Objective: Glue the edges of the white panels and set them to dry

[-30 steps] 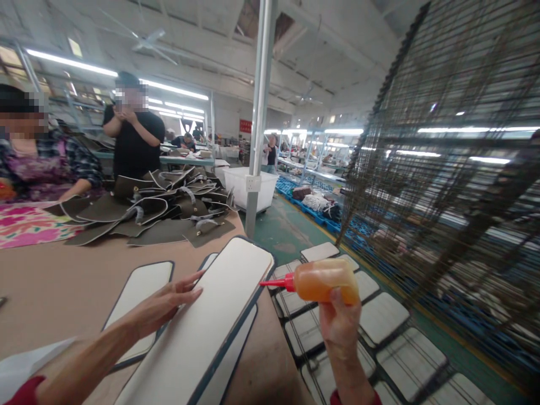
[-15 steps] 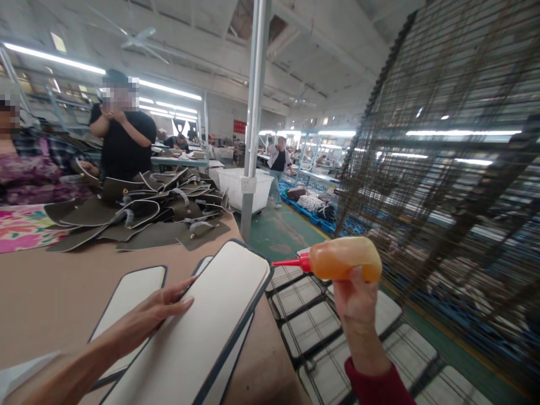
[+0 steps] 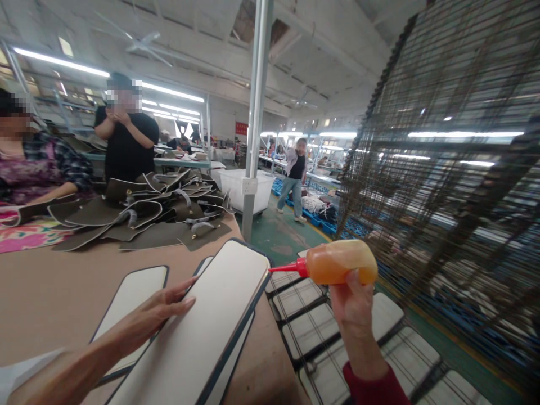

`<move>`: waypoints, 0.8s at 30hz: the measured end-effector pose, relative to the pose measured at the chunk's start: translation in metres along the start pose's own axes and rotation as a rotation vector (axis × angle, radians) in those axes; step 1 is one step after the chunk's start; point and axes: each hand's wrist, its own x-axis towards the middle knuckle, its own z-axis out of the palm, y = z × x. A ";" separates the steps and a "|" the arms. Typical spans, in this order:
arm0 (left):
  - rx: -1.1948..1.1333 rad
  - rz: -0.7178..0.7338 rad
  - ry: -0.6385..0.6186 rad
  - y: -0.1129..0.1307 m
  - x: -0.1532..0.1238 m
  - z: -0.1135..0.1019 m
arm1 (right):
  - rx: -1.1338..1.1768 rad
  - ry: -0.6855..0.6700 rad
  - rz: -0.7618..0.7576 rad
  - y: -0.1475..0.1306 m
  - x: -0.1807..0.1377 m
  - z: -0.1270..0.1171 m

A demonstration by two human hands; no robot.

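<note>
My right hand (image 3: 354, 298) grips a squeeze bottle (image 3: 341, 262) of amber liquid, tipped on its side. Its red nozzle tip touches or nearly touches the dark rim at the upper right corner of a long white panel (image 3: 211, 320). A thin yellowish line shows along the rim at that corner. With the thumb on its face, my left hand (image 3: 171, 301) holds the panel by its left edge; the other fingers are partly hidden. Another dark-rimmed panel (image 3: 133, 298) lies to the left on the tan table (image 3: 42, 292), and more panels show beneath the held one.
Dark grey cut pieces with handles (image 3: 164, 208) are heaped at the table's far side. To the right, white panels lie on a low wire rack (image 3: 307, 332), beside a tilted wire rack (image 3: 442, 169). A metal post (image 3: 255, 112) and white bin (image 3: 230, 185) stand ahead. Co-workers are at left.
The bottle and my right hand have shifted slightly left and down along the panel's corner. A person in the background has walked to the right. My left hand stays in place.
</note>
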 end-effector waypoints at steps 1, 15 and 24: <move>0.012 -0.001 -0.004 0.000 -0.001 0.001 | 0.002 0.012 -0.012 0.000 0.002 0.002; -0.005 0.021 0.002 -0.002 -0.002 0.000 | -0.054 0.002 -0.030 0.000 0.011 -0.007; 0.104 0.011 -0.013 -0.003 0.004 0.000 | 0.022 0.036 -0.039 -0.002 0.000 -0.003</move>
